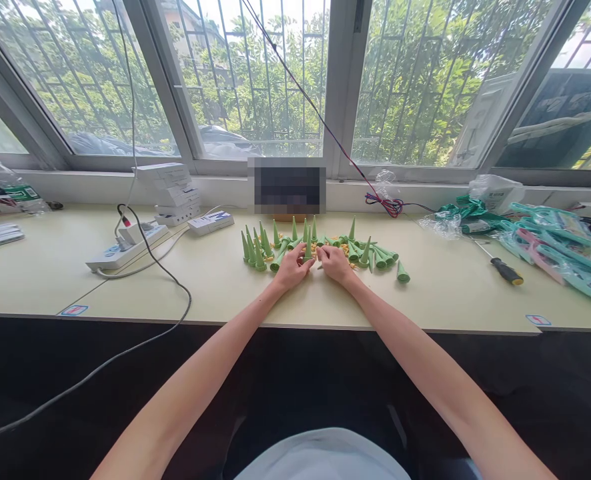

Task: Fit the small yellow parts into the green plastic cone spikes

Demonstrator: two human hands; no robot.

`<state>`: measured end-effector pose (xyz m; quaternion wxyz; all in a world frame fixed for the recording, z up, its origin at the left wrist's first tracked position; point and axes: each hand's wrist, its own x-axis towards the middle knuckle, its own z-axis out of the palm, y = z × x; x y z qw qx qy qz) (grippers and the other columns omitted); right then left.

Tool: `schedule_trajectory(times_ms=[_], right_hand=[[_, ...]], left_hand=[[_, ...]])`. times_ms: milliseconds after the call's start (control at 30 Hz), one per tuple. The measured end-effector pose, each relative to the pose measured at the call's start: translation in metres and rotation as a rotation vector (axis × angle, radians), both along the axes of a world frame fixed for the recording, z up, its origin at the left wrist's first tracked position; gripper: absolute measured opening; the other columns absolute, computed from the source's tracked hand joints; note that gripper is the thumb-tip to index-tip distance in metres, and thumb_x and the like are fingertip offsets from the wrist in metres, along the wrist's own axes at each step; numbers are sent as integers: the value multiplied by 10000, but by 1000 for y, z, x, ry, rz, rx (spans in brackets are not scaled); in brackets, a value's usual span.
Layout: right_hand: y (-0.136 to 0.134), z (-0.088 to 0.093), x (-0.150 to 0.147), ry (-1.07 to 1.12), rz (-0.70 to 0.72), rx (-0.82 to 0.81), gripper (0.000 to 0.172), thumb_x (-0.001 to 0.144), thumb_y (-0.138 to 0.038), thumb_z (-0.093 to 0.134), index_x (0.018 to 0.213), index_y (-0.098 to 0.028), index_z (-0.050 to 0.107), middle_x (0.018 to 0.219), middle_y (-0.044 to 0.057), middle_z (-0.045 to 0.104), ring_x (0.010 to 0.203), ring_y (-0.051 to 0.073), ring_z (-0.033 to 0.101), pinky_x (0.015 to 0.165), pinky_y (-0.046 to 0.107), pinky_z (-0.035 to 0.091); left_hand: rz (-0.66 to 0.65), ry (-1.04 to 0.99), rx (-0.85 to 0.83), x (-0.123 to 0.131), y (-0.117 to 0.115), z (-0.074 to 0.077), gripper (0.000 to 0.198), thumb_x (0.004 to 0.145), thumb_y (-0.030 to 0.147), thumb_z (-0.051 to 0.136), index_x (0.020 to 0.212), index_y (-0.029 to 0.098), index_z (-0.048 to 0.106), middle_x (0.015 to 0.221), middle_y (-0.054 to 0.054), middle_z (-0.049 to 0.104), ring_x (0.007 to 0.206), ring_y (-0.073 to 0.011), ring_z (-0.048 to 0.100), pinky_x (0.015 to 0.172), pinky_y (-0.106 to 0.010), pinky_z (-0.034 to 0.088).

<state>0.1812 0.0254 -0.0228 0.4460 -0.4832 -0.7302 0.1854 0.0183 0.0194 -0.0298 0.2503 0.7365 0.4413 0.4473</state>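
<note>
My left hand (293, 269) is at the middle of the table, its fingers closed around the base of an upright green cone (308, 248). Close beside it, my right hand (335, 264) has its fingers pinched together. Something thin and greyish shows at its fingertips, too small to name. Several more green cones stand upright to the left (259, 257), and others lie on their sides to the right (383, 257). Small orange-yellow pieces (352, 252) are scattered among the cones, partly hidden by my hands.
A power strip (128, 248) with a dark cable stands at left, near stacked white boxes (170, 193). A dark box-like object (286, 190), blurred out, stands behind the cones. To the right lie a screwdriver (506, 271) and teal plastic packages (560, 247). The table's front edge is close.
</note>
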Motion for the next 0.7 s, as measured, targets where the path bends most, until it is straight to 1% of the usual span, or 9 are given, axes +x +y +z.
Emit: schedule_trajectory(times_ms=[100,267,400,567,700], right_hand=[[0,0,0,-1,-7,-8,396,928,-364,397,562,-215,401,568,17,514,568,150,431,575,277,334],[-1,2,-1,1,-19,-12,422,934,-356,382,537,-218,344,532,14,488,545,145,404,570,281,322],[-3,3,-2,12,-18,-23,435,938,-363,375,531,-217,328,523,11,480,541,144,400,575,282,320],[-2,2,-2,24,-21,-18,458,936,-385,377,516,-218,301,491,2,432,521,140,388,560,281,317],[-2,1,-3,45,-39,3,465,930,-404,383,512,-218,303,481,-2,422,511,139,398,561,279,320]], left_hand=[[-7,-2,-7,0,-2,2,539,817,378,663,1292,152,546,958,-81,656,621,-131,633,639,-293,556],[-48,-71,-28,1,-2,2,545,795,379,708,1277,164,573,952,-91,678,643,-150,653,655,-311,571],[-87,-127,-58,1,-1,1,580,770,383,743,1285,175,574,935,-87,688,613,-136,640,641,-298,564],[-77,-85,-53,0,0,0,602,788,396,718,1317,168,545,969,-101,690,598,-130,634,635,-303,562],[-74,-83,-38,1,-1,1,557,794,395,709,1284,167,571,938,-89,693,594,-139,637,637,-311,563]])
